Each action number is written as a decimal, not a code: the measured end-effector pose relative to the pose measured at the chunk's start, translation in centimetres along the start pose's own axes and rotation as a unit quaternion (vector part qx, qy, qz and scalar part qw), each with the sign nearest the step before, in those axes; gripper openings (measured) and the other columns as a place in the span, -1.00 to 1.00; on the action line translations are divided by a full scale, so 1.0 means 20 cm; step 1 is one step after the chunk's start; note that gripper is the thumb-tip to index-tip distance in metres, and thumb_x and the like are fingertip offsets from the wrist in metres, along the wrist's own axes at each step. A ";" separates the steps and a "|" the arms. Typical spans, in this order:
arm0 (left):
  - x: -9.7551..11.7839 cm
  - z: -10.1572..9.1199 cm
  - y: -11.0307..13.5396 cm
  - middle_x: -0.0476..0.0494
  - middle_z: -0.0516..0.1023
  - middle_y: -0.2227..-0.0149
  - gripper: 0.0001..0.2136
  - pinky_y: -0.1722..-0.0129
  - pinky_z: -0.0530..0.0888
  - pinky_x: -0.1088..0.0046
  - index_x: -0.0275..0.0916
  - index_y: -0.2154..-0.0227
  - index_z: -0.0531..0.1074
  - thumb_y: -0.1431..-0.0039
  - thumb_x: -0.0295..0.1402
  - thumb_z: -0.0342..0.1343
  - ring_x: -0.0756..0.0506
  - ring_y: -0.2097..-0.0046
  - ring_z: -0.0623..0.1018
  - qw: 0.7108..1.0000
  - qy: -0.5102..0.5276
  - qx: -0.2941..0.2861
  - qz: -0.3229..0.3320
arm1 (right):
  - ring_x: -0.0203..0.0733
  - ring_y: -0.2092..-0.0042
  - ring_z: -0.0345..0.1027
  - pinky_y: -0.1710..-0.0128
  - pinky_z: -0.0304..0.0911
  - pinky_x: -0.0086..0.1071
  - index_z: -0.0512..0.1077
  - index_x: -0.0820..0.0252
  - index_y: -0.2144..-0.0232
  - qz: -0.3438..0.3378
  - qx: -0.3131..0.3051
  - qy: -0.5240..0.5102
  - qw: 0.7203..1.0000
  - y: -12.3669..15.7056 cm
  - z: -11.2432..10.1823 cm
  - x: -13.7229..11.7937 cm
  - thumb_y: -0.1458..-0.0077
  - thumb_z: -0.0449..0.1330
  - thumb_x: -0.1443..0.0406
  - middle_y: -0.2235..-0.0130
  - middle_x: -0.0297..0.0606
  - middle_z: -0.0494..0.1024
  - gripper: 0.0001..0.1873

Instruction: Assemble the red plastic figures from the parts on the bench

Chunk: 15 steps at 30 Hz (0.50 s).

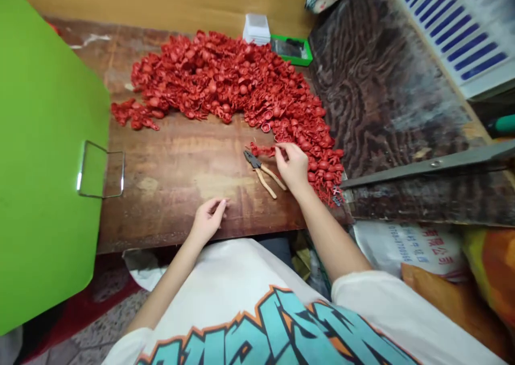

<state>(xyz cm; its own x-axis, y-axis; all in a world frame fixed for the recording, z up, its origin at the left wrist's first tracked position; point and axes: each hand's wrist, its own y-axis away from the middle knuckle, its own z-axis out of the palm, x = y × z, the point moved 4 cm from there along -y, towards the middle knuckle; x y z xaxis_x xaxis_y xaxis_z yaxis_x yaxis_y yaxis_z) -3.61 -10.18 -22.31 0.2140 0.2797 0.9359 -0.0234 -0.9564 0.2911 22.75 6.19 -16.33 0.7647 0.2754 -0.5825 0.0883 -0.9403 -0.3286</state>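
A big heap of small red plastic parts (233,81) covers the far half of the wooden table (169,172). My right hand (293,166) is at the heap's near edge, its fingers pinched on a strip of red parts (262,150). Right under that hand lie pliers (261,171) with tan handles, jaws pointing away from me. My left hand (208,220) rests near the table's front edge with fingers loosely curled and nothing in it.
A green panel with a wire handle (100,169) stands at the left. A white box (256,28) and a green tray (293,49) sit at the back. A dark board and a metal bar (426,166) flank the right; bags lie below.
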 end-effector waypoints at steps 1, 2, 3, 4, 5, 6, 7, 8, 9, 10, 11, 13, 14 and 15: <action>-0.01 0.01 0.01 -0.39 0.71 0.03 -0.45 0.57 0.43 0.48 -0.28 -0.06 0.55 -0.37 0.10 0.01 -0.12 0.31 0.65 1.000 0.006 0.021 0.006 | 0.06 0.03 0.57 -0.05 0.50 -0.06 0.56 0.18 0.01 0.005 0.009 -0.023 1.000 0.12 -0.01 -0.03 -0.47 0.07 0.19 0.03 0.02 0.67 -0.69; -0.01 0.02 0.02 -0.41 0.69 -0.03 -0.46 0.55 0.45 0.49 -0.28 -0.11 0.52 -0.36 0.09 0.04 -0.13 0.25 0.67 0.999 0.008 0.032 0.015 | 0.02 0.11 0.60 0.07 0.55 -0.11 0.56 0.17 0.00 0.011 0.013 -0.048 0.999 0.24 -0.01 -0.07 -0.49 0.05 0.16 0.05 0.01 0.68 -0.67; 0.00 0.03 0.02 -0.42 0.66 -0.10 -0.45 0.51 0.47 0.49 -0.26 -0.16 0.49 -0.33 0.07 0.10 -0.14 0.19 0.68 0.999 0.009 0.033 0.025 | -0.02 0.17 0.61 0.16 0.57 -0.15 0.56 0.16 0.00 0.012 0.008 -0.073 0.997 0.36 0.00 -0.12 -0.50 0.04 0.15 0.07 -0.01 0.70 -0.66; 0.01 0.04 0.02 -0.41 0.62 -0.18 -0.41 0.47 0.50 0.49 -0.23 -0.22 0.45 -0.27 0.04 0.19 -0.15 0.13 0.69 0.999 0.010 0.026 0.035 | -0.06 0.22 0.62 0.23 0.57 -0.20 0.58 0.14 0.02 0.008 -0.007 -0.098 0.995 0.47 0.02 -0.17 -0.50 0.06 0.15 0.11 -0.05 0.71 -0.67; 0.02 0.04 0.02 -0.41 0.57 -0.27 -0.33 0.42 0.53 0.47 -0.19 -0.29 0.40 -0.20 0.02 0.29 -0.16 0.08 0.69 0.999 0.005 0.011 0.047 | -0.08 0.23 0.64 0.24 0.58 -0.24 0.60 0.13 0.06 -0.002 -0.029 -0.125 0.992 0.56 0.05 -0.23 -0.48 0.10 0.16 0.14 -0.09 0.73 -0.71; 0.04 0.05 0.01 -0.39 0.52 -0.32 -0.24 0.34 0.58 0.43 -0.16 -0.35 0.36 -0.13 -0.01 0.36 -0.18 0.05 0.69 0.998 -0.011 -0.010 0.062 | -0.10 0.22 0.65 0.22 0.59 -0.26 0.62 0.10 0.10 -0.016 -0.055 -0.149 0.987 0.63 0.08 -0.29 -0.46 0.15 0.18 0.16 -0.14 0.74 -0.75; 0.06 0.06 0.00 -0.36 0.52 -0.34 -0.19 0.23 0.61 0.37 -0.13 -0.37 0.35 -0.08 -0.04 0.41 -0.19 0.03 0.69 0.996 -0.035 -0.036 0.078 | -0.11 0.20 0.67 0.17 0.61 -0.27 0.63 0.08 0.13 -0.028 -0.077 -0.171 0.982 0.69 0.10 -0.34 -0.43 0.19 0.20 0.17 -0.18 0.75 -0.78; 0.08 0.06 -0.01 -0.33 0.57 -0.30 -0.21 0.11 0.62 0.31 -0.12 -0.35 0.39 -0.06 -0.05 0.43 -0.21 0.02 0.70 0.992 -0.062 -0.063 0.093 | -0.12 0.17 0.68 0.11 0.61 -0.27 0.64 0.07 0.15 -0.036 -0.093 -0.187 0.977 0.73 0.12 -0.38 -0.42 0.20 0.22 0.16 -0.21 0.76 -0.80; 0.10 0.06 -0.03 -0.29 0.65 -0.21 -0.29 0.00 0.60 0.25 -0.12 -0.28 0.48 -0.07 -0.05 0.43 -0.23 0.03 0.70 0.987 -0.086 -0.089 0.104 | -0.12 0.14 0.68 0.06 0.61 -0.26 0.65 0.07 0.14 -0.040 -0.102 -0.199 0.974 0.76 0.14 -0.40 -0.42 0.20 0.24 0.15 -0.21 0.77 -0.80; 0.11 0.06 -0.05 -0.24 0.72 -0.10 -0.40 -0.06 0.58 0.21 -0.12 -0.19 0.58 -0.10 -0.04 0.41 -0.24 0.05 0.71 0.982 -0.103 -0.112 0.111 | -0.12 0.12 0.68 0.03 0.60 -0.25 0.65 0.08 0.13 -0.039 -0.105 -0.205 0.972 0.76 0.15 -0.41 -0.43 0.19 0.26 0.13 -0.20 0.77 -0.79; 0.12 0.06 -0.07 -0.20 0.76 0.00 -0.51 -0.08 0.56 0.19 -0.13 -0.08 0.65 -0.12 -0.03 0.39 -0.25 0.07 0.71 0.980 -0.107 -0.129 0.112 | -0.13 0.11 0.68 0.02 0.60 -0.25 0.64 0.09 0.11 -0.036 -0.106 -0.209 0.972 0.76 0.15 -0.42 -0.44 0.18 0.27 0.11 -0.19 0.77 -0.79; 0.12 0.06 -0.10 -0.17 0.78 0.09 -0.60 -0.05 0.57 0.22 -0.14 0.05 0.70 -0.13 -0.03 0.39 -0.25 0.08 0.70 0.981 -0.079 -0.142 0.102 | -0.14 0.10 0.68 0.00 0.58 -0.27 0.64 0.11 0.09 -0.037 -0.111 -0.211 0.970 0.73 0.15 -0.41 -0.44 0.18 0.27 0.09 -0.18 0.77 -0.79; 0.12 0.07 -0.11 -0.16 0.77 0.10 -0.60 -0.01 0.58 0.25 -0.15 0.05 0.70 -0.14 -0.03 0.38 -0.23 0.10 0.70 0.984 -0.060 -0.140 0.097 | -0.14 0.10 0.68 0.00 0.58 -0.28 0.64 0.11 0.09 -0.040 -0.116 -0.211 0.970 0.71 0.14 -0.40 -0.44 0.19 0.26 0.09 -0.18 0.77 -0.80; 0.11 0.07 -0.11 -0.17 0.77 0.11 -0.59 0.04 0.59 0.28 -0.17 0.04 0.69 -0.16 -0.02 0.37 -0.21 0.14 0.69 0.986 -0.039 -0.134 0.089 | -0.14 0.09 0.67 0.00 0.57 -0.28 0.63 0.11 0.09 -0.045 -0.121 -0.209 0.969 0.69 0.14 -0.38 -0.45 0.19 0.24 0.10 -0.18 0.76 -0.79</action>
<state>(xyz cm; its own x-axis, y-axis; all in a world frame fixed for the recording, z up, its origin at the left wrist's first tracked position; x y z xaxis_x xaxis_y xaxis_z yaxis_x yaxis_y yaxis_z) -1.73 -7.58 -21.19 0.2568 0.0921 0.9620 -0.3215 -0.9306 0.1750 16.32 -8.33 -18.43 0.4258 0.3680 -0.8266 0.3292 -0.9140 -0.2373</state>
